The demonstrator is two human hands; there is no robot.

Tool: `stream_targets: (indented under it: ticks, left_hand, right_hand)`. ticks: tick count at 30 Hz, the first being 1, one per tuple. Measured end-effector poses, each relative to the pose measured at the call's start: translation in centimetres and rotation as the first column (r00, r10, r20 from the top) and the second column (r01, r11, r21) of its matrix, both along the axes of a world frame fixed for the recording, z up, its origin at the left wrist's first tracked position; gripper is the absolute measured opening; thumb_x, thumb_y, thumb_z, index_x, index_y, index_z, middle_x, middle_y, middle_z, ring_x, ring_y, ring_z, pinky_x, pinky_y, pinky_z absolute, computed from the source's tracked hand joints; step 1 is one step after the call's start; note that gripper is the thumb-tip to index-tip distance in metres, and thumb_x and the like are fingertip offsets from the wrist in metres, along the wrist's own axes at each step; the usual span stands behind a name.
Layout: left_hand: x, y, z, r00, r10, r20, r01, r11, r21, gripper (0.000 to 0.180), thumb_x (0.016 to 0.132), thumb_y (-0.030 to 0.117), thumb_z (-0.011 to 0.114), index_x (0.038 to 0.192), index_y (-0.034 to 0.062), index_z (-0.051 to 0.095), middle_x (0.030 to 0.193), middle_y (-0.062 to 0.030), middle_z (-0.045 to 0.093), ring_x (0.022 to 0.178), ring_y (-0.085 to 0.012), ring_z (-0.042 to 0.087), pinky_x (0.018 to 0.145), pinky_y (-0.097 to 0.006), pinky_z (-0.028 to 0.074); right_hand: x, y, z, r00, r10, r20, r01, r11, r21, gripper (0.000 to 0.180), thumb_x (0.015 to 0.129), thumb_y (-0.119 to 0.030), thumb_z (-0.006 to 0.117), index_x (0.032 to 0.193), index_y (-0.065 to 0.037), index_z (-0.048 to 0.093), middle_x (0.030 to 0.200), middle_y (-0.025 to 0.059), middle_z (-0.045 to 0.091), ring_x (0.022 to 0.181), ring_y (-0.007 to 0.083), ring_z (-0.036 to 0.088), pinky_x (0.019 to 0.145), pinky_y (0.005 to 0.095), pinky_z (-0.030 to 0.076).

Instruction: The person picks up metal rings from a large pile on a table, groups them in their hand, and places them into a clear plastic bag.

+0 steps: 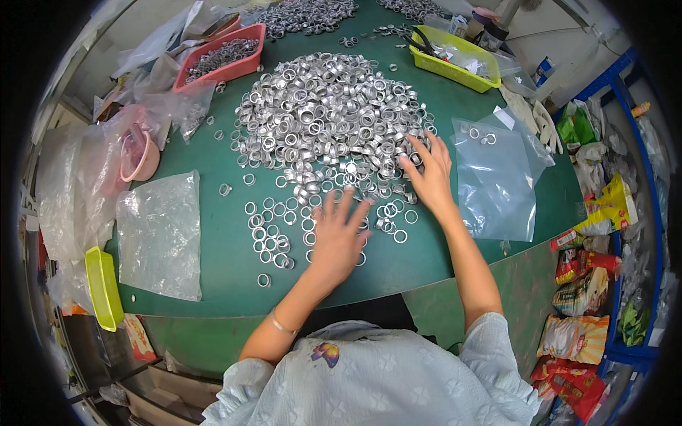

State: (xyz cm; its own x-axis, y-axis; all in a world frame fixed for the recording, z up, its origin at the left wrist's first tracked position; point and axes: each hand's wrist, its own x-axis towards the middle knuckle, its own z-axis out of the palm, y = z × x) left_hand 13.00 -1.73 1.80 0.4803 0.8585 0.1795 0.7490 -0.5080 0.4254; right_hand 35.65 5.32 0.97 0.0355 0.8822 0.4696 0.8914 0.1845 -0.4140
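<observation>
A large heap of silvery metal rings (320,106) lies on the green tabletop. My left hand (337,234) is over loose rings in front of the heap, its fingers spread and slightly blurred. Several rings under that palm are partly hidden. At the heap's right edge is my right hand (430,170), fingers apart, with its fingertips against the outer rings. To the left of my left hand, a scattered group of rings (270,238) lies mostly flat. A smaller cluster of rings (389,216) sits between my two hands.
Flat clear plastic bags lie at left (160,234) and right (494,177), the right one with a few rings on it. A red basket (245,64) of small metal parts and a yellow-green basket (455,69) stand farther back. A yellow tray (104,287) hangs over the left edge.
</observation>
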Motion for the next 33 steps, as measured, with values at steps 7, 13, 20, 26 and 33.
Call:
stream_targets:
  ticks: [7, 13, 20, 26, 33]
  left_hand:
    - [0.6, -0.3, -2.7, 0.985, -0.079, -0.151, 0.087, 0.995, 0.046, 0.050, 0.081, 0.020, 0.066, 0.129, 0.0148, 0.051, 0.140, -0.0087, 0.041, 0.135, -0.0344, 0.030, 0.103, -0.066, 0.023]
    - [-2.1, -1.0, -2.8, 0.988, 0.008, -0.152, 0.004, 0.997, 0.081, 0.042, 0.076, 0.003, 0.061, 0.118, 0.0096, 0.058, 0.134, -0.0078, 0.045, 0.133, -0.0343, 0.032, 0.103, -0.068, 0.020]
    - [-3.6, -1.9, -1.4, 0.992, 0.087, -0.089, -0.091, 0.995, -0.048, 0.058, 0.063, -0.015, 0.052, 0.116, 0.0082, 0.058, 0.136, -0.0075, 0.043, 0.137, -0.0354, 0.027, 0.103, -0.072, 0.013]
    - [-4.4, -3.3, -1.8, 0.990, 0.126, 0.055, -0.125, 0.992, -0.022, 0.054, 0.065, -0.016, 0.047, 0.112, 0.0080, 0.060, 0.136, -0.0086, 0.046, 0.135, -0.0355, 0.032, 0.104, -0.071, 0.011]
    - [-2.5, -5.0, -1.3, 0.985, 0.015, 0.172, -0.011, 1.000, -0.024, 0.044, 0.069, -0.013, 0.052, 0.109, 0.0040, 0.060, 0.134, -0.0133, 0.047, 0.131, -0.0346, 0.038, 0.107, -0.064, 0.018]
  right_hand:
    - [-1.9, -3.1, -1.3, 0.992, 0.127, 0.002, -0.126, 0.984, -0.123, 0.068, 0.073, -0.032, 0.077, 0.129, -0.006, 0.050, 0.141, 0.0239, 0.029, 0.126, 0.0444, 0.033, 0.103, 0.0516, 0.031]
    - [-3.2, -8.8, -1.3, 0.951, 0.288, -0.114, -0.308, 0.921, -0.239, 0.056, 0.077, -0.026, 0.074, 0.124, -0.004, 0.054, 0.143, 0.0240, 0.027, 0.130, 0.0470, 0.028, 0.105, 0.0512, 0.031]
    - [-7.2, -11.8, 0.5, 0.894, 0.436, -0.102, -0.445, 0.838, -0.315, 0.054, 0.077, -0.025, 0.073, 0.123, -0.004, 0.055, 0.145, 0.0173, 0.030, 0.137, 0.0435, 0.022, 0.104, 0.0542, 0.031]
    - [-4.0, -11.8, -0.3, 0.831, 0.496, -0.252, -0.531, 0.842, -0.096, 0.026, 0.078, -0.012, 0.070, 0.101, -0.003, 0.066, 0.109, 0.0105, 0.061, 0.111, 0.0307, 0.053, 0.093, 0.0460, 0.040]
    - [0.0, -6.2, 0.1, 0.968, 0.084, -0.237, -0.106, 0.991, -0.084, 0.025, 0.078, -0.002, 0.066, 0.103, -0.003, 0.065, 0.104, 0.0126, 0.061, 0.096, 0.0315, 0.054, 0.084, 0.0373, 0.045]
